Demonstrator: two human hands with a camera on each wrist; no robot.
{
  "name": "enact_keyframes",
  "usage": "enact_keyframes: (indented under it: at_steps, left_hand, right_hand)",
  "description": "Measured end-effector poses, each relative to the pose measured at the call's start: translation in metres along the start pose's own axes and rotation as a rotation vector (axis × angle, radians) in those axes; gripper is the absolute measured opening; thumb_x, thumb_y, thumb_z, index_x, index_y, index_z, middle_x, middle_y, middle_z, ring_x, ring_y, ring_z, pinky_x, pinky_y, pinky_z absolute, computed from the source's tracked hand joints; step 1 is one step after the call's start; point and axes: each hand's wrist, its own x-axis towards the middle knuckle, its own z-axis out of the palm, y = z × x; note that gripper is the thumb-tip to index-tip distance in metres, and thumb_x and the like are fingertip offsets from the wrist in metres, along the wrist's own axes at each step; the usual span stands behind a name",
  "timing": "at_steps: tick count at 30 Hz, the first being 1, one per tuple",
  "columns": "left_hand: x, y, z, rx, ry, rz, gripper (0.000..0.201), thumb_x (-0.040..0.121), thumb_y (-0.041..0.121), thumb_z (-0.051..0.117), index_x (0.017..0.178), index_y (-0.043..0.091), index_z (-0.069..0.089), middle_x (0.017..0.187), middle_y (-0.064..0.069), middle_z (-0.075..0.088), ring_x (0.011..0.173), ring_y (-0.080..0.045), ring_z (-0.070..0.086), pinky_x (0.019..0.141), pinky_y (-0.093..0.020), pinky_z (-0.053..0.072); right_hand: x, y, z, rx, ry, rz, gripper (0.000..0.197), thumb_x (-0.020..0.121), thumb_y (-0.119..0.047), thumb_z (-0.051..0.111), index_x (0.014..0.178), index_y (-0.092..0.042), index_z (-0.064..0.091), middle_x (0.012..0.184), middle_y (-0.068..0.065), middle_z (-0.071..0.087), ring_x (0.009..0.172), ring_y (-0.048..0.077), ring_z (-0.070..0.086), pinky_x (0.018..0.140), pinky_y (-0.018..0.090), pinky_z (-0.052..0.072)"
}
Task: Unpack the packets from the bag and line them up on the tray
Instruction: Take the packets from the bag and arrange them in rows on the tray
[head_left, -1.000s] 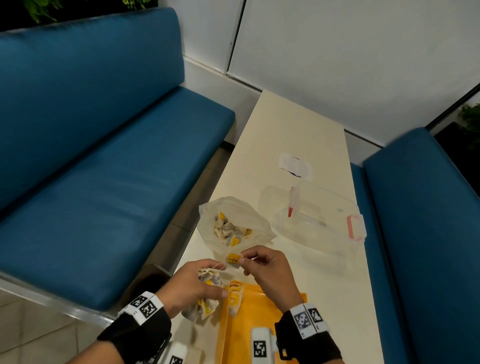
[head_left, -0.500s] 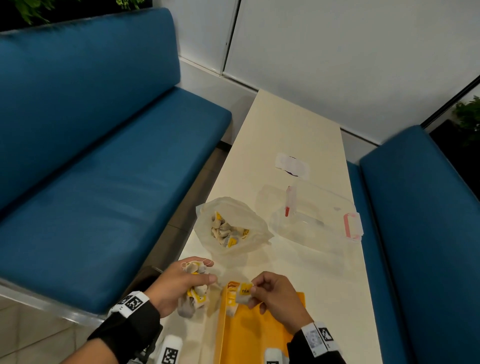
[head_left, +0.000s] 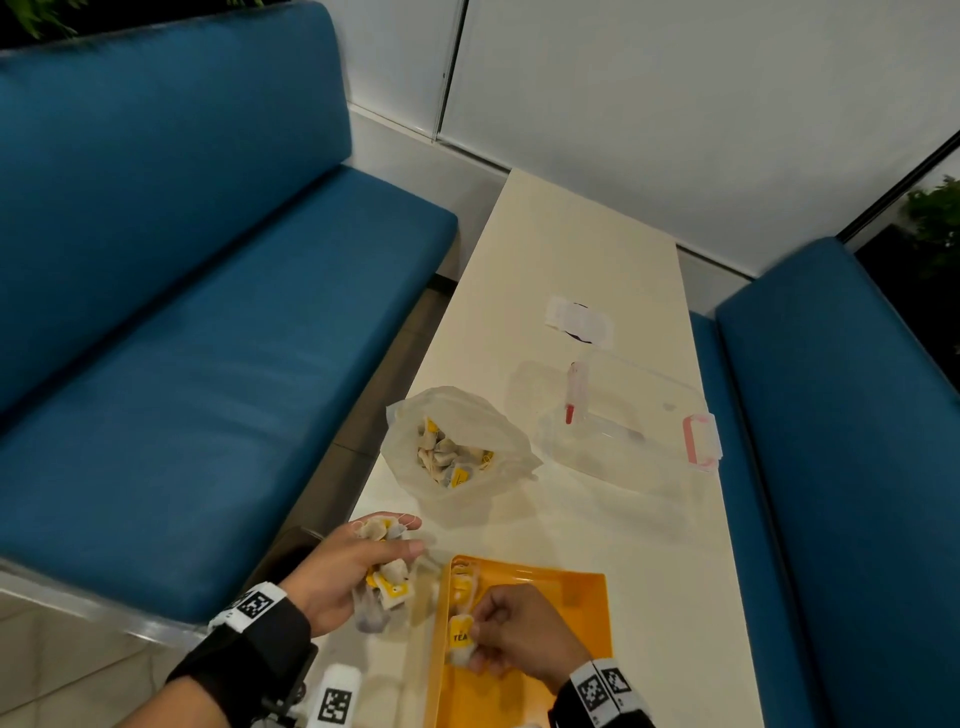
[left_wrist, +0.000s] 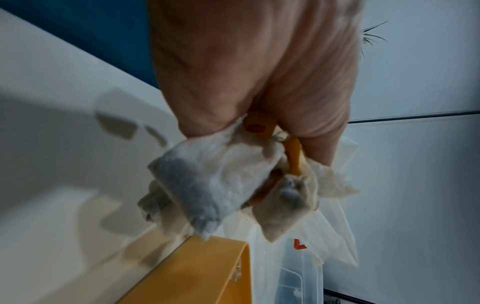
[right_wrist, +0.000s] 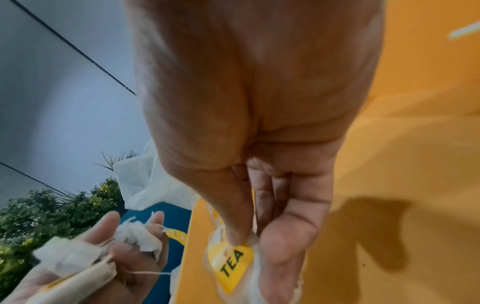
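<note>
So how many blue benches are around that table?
2: one blue bench along the left side of the table, the other bench along its right side. Any beyond the picture's edges can't be seen.

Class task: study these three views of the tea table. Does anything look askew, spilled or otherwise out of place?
Nothing spilled. One oddity: the left hand grips a tangled clump of tea bags, strings looped over its fingers, beside the orange tray, not on it. The right hand pinches one tea bag over the tray.

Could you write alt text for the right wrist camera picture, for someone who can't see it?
Seen from the wrist, the right hand pinches a tea bag with a yellow tag reading TEA over an orange tray. At lower left, the left hand holds a bunch of tea bags.
</note>
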Motion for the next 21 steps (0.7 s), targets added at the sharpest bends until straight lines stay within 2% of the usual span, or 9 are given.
enact_keyframes:
  at_steps: [3,5,7,9,12,14,18,19,21]
  left_hand:
    - [-0.001,-0.001,0.000,0.008,0.009,-0.004,0.045,0.074,0.001,0.083,0.117,0.003,0.070,0.083,-0.015,0.068,0.074,-0.024,0.067,0.078,-0.043,0.055]
    - [-0.001,-0.002,0.001,0.026,0.010,-0.009,0.048,0.067,0.004,0.091,0.112,0.004,0.073,0.087,-0.016,0.070,0.077,-0.025,0.069,0.080,-0.043,0.055]
    - [-0.001,-0.005,0.001,0.039,0.008,-0.028,0.050,0.062,0.006,0.095,0.108,0.006,0.076,0.097,-0.019,0.072,0.086,-0.029,0.070,0.088,-0.045,0.055]
    - [-0.002,-0.009,0.004,0.048,0.012,-0.047,0.046,0.067,0.002,0.090,0.111,0.004,0.075,0.103,-0.022,0.072,0.092,-0.032,0.068,0.095,-0.047,0.052]
    - [-0.004,-0.016,0.009,0.087,0.022,-0.057,0.045,0.070,0.000,0.085,0.113,0.001,0.072,0.096,-0.019,0.072,0.085,-0.029,0.068,0.085,-0.042,0.055]
    - [-0.004,-0.020,0.012,0.104,0.018,-0.065,0.044,0.067,0.000,0.086,0.110,0.001,0.074,0.095,-0.020,0.073,0.083,-0.028,0.069,0.082,-0.040,0.055]
    - [-0.003,-0.024,0.014,0.120,-0.013,-0.094,0.042,0.073,-0.006,0.083,0.113,-0.003,0.071,0.104,-0.026,0.072,0.090,-0.033,0.070,0.082,-0.042,0.058]
    - [-0.003,-0.025,0.014,0.123,-0.017,-0.098,0.042,0.074,-0.007,0.082,0.114,-0.004,0.070,0.104,-0.026,0.073,0.090,-0.034,0.071,0.080,-0.041,0.058]
    - [-0.002,-0.026,0.014,0.128,-0.023,-0.100,0.044,0.073,-0.008,0.082,0.115,-0.005,0.069,0.107,-0.029,0.072,0.092,-0.036,0.071,0.081,-0.042,0.058]
  right_hand:
    - [0.005,0.002,0.005,0.025,0.000,0.018,0.010,0.091,0.002,0.062,0.089,-0.006,0.057,0.060,0.001,0.068,0.057,0.020,0.070,0.046,0.026,0.051]
    - [0.009,0.003,0.007,0.033,0.017,0.017,0.009,0.091,0.001,0.063,0.090,-0.006,0.058,0.063,0.006,0.067,0.059,0.023,0.070,0.048,0.028,0.052]
    - [0.011,0.002,0.009,0.040,0.042,0.016,0.009,0.092,0.000,0.062,0.089,-0.006,0.057,0.065,0.009,0.065,0.059,0.023,0.070,0.048,0.028,0.053]
    - [0.012,0.000,0.011,0.059,0.086,0.030,0.010,0.092,0.002,0.060,0.087,-0.006,0.057,0.069,0.011,0.065,0.059,0.024,0.070,0.048,0.028,0.053]
    - [0.015,-0.003,0.013,0.077,0.143,0.058,0.012,0.092,0.002,0.057,0.085,-0.007,0.058,0.074,0.012,0.066,0.060,0.027,0.070,0.052,0.031,0.056]
    - [0.015,-0.005,0.014,0.080,0.163,0.075,0.011,0.091,0.001,0.057,0.084,-0.008,0.058,0.076,0.013,0.068,0.059,0.027,0.070,0.054,0.034,0.059]
    - [0.016,-0.006,0.016,0.003,0.216,0.074,0.006,0.091,-0.009,0.060,0.085,-0.012,0.060,0.087,0.017,0.072,0.062,0.028,0.073,0.045,0.027,0.054]
    - [0.017,-0.005,0.016,-0.023,0.230,0.063,0.006,0.090,-0.011,0.061,0.085,-0.013,0.061,0.086,0.015,0.072,0.064,0.028,0.074,0.046,0.029,0.055]
    - [0.021,-0.001,0.017,-0.053,0.250,0.043,0.008,0.089,-0.014,0.063,0.081,-0.016,0.062,0.082,0.010,0.073,0.067,0.030,0.075,0.057,0.038,0.061]
